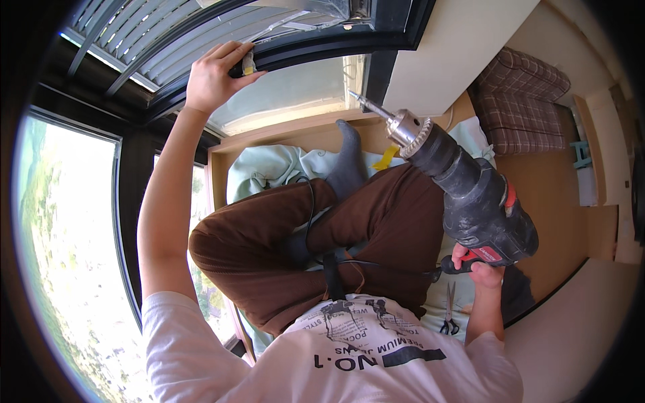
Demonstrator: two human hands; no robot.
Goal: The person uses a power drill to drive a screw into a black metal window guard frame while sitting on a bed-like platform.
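Fingers of the right hand grip a drill, those of the left hand a window frame.

Black lettering marks the white T-shirt — pale lettering, the red label on the drill.

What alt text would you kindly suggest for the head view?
A seated person grips a drill in the right hand, its bit pointing forward and left, with the left hand at the black window frame. Scissors lie on pale cloth beside the right forearm.
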